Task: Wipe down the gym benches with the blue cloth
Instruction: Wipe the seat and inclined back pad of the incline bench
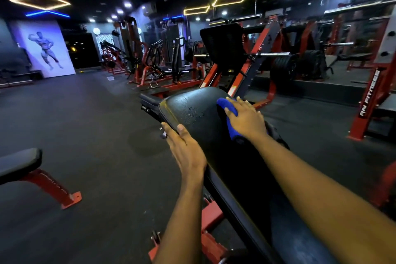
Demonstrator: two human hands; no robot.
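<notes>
Our right hand (246,120) presses flat on the blue cloth (225,105) at far right of the bench (188,100). Left hand (184,148) grips the bench's left edge. Risk: cloth's bunched, so we'd prob miss the droplets (192,111) mid-bench. Bench is glossy black w/ dark floor (85,124) & red machines (262,36) beyond it.

The right hand (246,121) covers most of the blue cloth (231,128), and the bench (197,118) runs off the bottom edge.
</notes>
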